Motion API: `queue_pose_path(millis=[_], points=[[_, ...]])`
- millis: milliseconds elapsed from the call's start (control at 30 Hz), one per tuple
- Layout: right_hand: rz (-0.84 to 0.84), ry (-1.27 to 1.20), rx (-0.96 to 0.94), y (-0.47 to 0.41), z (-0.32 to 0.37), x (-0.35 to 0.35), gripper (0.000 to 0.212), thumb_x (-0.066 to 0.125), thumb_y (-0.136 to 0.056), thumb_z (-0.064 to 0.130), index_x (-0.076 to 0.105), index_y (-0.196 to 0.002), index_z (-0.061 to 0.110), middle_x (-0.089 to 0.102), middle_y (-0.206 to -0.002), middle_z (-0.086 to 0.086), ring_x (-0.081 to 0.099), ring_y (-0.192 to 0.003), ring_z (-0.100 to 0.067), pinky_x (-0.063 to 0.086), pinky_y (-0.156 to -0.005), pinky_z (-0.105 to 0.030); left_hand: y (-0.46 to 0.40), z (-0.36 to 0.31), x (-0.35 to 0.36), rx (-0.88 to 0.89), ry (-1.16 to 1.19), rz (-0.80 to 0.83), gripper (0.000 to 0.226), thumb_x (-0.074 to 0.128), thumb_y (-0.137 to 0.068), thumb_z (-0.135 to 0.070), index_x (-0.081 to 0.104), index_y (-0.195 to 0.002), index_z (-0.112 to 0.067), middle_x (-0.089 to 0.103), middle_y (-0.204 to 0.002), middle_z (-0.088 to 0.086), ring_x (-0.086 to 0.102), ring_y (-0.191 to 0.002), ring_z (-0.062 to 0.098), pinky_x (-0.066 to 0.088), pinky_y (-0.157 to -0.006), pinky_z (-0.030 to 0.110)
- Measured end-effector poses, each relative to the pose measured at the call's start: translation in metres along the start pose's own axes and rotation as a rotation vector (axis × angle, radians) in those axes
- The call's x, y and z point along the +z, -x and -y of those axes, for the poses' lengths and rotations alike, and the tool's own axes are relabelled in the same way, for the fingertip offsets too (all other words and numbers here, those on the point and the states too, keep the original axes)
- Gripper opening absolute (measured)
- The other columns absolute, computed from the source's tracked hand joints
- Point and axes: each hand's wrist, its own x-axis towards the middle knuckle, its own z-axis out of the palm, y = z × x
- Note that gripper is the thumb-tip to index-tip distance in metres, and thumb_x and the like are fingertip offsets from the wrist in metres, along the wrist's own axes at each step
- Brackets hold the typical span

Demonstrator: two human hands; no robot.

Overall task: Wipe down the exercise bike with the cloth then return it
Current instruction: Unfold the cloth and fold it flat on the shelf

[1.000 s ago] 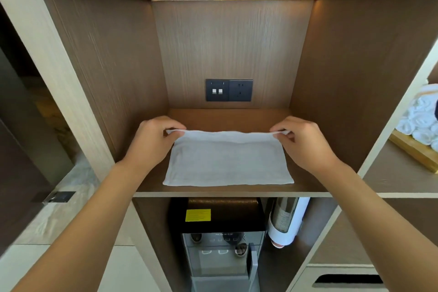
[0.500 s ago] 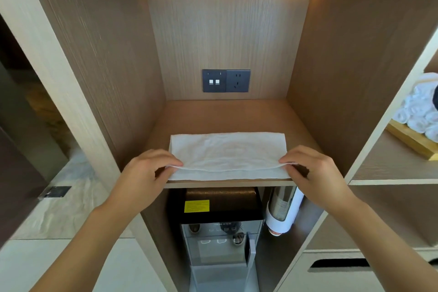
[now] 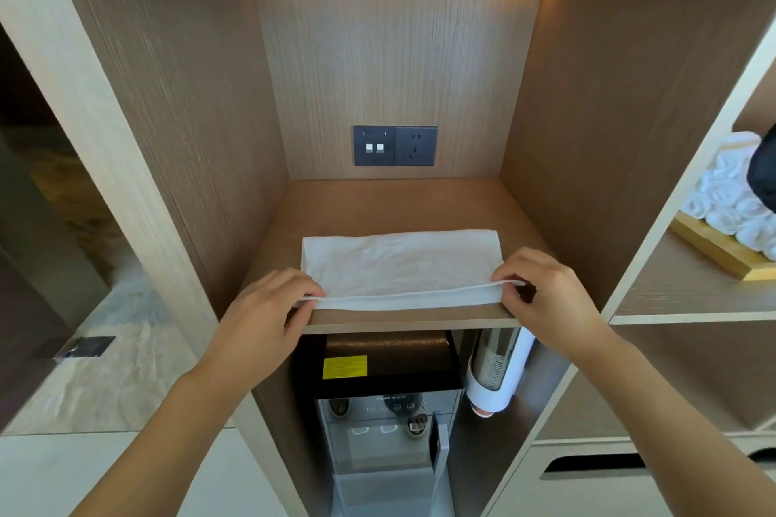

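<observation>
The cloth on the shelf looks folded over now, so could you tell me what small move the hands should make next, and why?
Probably lay the pinched edge down on the front edge and let go. The white cloth lies flat on the shelf, folded toward the front. The left hand and right hand each pinch a front corner, slightly raised. Releasing would leave it returned.

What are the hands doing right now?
Left hand: pinches the left end of the white cloth.
Right hand: pinches the cloth's right end.
</observation>
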Motion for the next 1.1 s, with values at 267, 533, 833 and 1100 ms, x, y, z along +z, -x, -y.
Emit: queue_pose_path(millis=[267,533,833,1100], points=[[0.024,0.068,-0.033,0.01,-0.006,0.0,0.043,0.062,-0.079,-0.026,0.082,-0.097,0.008,0.074,-0.107,-0.002,0.07,-0.101,-0.026,0.063,-0.082,-0.047,0.004,0.009,-0.005,-0.077,0.079,0.018,0.018,0.068,-0.1,-0.023,0.078,-0.114,-0.027,0.067,-0.117,-0.02,0.062,-0.109,0.003,0.043,-0.087,0.01],[0.015,0.04,-0.035,-0.006,0.029,0.002,0.044,0.059,-0.088,-0.016,0.077,-0.12,0.009,0.07,-0.126,-0.003,0.063,-0.119,-0.028,0.053,-0.1,-0.046,-0.021,-0.026,-0.008,-0.013,0.039,0.015,0.036,0.049,-0.105,-0.034,0.075,-0.128,-0.027,0.065,-0.141,-0.011,0.053,-0.13,0.009,0.045,-0.106,0.03],[0.536,0.16,0.278,-0.074,0.037,0.071,0.079,0.026,-0.106,0.068,0.013,-0.169,0.021,0.007,-0.177,0.001,0.003,-0.163,-0.019,0.003,-0.132,-0.045,-0.103,-0.013,0.039,-0.139,-0.106,0.571,0.068,0.027,-0.11,-0.059,0.013,-0.17,-0.029,0.006,-0.178,-0.007,0.003,-0.164,0.015,0.003,-0.13,0.036],[0.597,0.185,0.233,-0.079,0.0,0.053,0.087,0.024,-0.099,0.08,0.008,-0.169,0.031,0.001,-0.177,0.01,0.002,-0.163,-0.015,0.003,-0.13,-0.04,-0.09,-0.02,0.028,-0.253,-0.141,0.645,0.085,0.029,-0.104,-0.072,0.002,-0.17,-0.026,-0.002,-0.178,-0.005,-0.002,-0.164,0.018,0.006,-0.13,0.038]])
